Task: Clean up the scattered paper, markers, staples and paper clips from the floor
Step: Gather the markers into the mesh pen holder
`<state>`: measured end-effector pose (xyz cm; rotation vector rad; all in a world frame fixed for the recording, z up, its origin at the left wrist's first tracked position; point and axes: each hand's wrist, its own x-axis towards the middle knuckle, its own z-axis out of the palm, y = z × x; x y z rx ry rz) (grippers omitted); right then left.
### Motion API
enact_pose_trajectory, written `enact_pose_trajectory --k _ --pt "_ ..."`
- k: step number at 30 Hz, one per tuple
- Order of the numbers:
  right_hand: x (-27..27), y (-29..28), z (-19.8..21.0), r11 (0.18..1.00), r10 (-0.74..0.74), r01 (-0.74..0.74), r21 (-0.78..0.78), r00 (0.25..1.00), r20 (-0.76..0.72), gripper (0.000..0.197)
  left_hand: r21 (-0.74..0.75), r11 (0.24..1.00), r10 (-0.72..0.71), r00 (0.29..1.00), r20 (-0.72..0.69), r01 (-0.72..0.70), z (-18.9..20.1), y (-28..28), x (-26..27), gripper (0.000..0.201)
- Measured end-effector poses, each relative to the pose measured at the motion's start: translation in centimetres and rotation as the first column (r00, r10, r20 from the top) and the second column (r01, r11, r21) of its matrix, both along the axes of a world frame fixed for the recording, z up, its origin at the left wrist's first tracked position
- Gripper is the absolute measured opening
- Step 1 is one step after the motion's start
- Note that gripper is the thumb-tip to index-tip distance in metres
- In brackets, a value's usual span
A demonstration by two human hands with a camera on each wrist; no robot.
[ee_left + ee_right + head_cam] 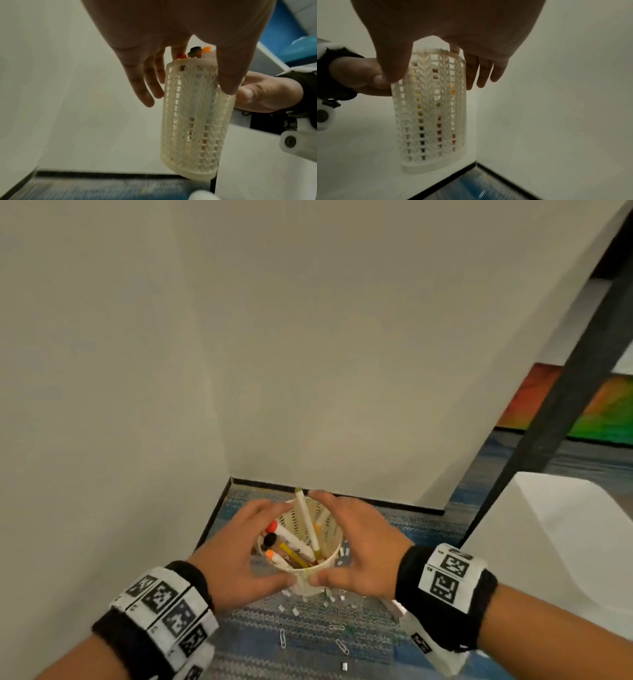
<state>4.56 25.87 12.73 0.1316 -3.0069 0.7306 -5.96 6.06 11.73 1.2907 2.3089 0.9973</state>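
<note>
Nearest the head camera: both wrists with black bands and white tag blocks. Below them, carpet floor, blue-grey weave, scattered with paper clips and small white staples; some too small to tell apart.

Left hand and right hand cup a cream lattice pen holder from opposite sides, fingers lightly curved around its wall, thumbs on the near side. Left wrist view: thumb laid on the holder wall, fingers behind the far side. Right wrist view: same, mirrored. The holder's base looks clear of the floor in both wrist views, which are blurred.

Holder long axis roughly vertical, mouth up, slightly tilted. Inside, markers lean with caps up toward the left hand: orange-red, black, orange caps, a yellow one lower down. One long white marker sticks above the rim, tip pointing away from the person. Lower marker ends hidden by the holder wall.

Right: white paper-like sheet or box, cut off by the frame, identity unclear. Beyond: plain white walls meeting in a corner with black baseboard, dark post, colourful panel far right.
</note>
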Motion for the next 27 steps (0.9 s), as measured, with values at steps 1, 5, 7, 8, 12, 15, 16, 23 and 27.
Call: enact_pose_trajectory --k 1,5,7,8,12,15,16,23,27 --pt "0.3 0.9 2.5 1.000 -0.010 0.011 0.023 0.999 -0.036 0.098 0.035 0.999 -0.006 1.000 -0.016 0.007 2.4 0.9 0.0 0.086" --pt "2.2 3.9 11.9 0.994 -0.105 0.104 -0.026 0.990 -0.091 0.064 0.171 0.985 -0.022 0.999 -0.029 0.026 11.3 4.6 0.7 0.078" --pt "3.2 5.0 16.1 0.979 -0.191 0.178 -0.094 0.969 -0.154 0.044 0.243 0.970 -0.007 0.998 -0.056 0.020 15.3 6.4 1.2 0.072" --pt "3.7 5.5 18.0 0.967 -0.237 0.214 -0.137 0.953 -0.189 0.040 0.277 0.961 -0.005 0.997 -0.071 0.025 17.1 7.4 1.4 0.067" --pt "5.9 8.2 25.6 0.919 -0.365 0.280 -0.278 0.871 -0.329 0.037 0.426 0.904 0.035 0.995 -0.096 0.009 24.0 11.6 3.2 0.055" --pt "7.8 11.1 31.0 0.899 -0.416 0.304 -0.314 0.816 -0.401 0.027 0.497 0.867 0.091 0.988 -0.127 -0.016 29.3 15.3 4.7 0.043" --pt "8.5 12.1 32.7 0.897 -0.430 0.321 -0.303 0.790 -0.436 0.026 0.514 0.858 0.105 0.984 -0.145 -0.016 31.2 16.6 5.4 0.040" --pt "12.8 20.1 42.8 0.837 -0.528 0.480 -0.262 0.584 -0.617 0.041 0.616 0.786 0.138 0.960 -0.246 0.045 41.9 27.3 9.2 0.039" --pt "13.6 24.9 47.1 0.803 -0.558 0.526 -0.281 0.495 -0.667 0.039 0.602 0.793 0.095 0.959 -0.267 0.089 46.7 33.8 10.3 0.040"
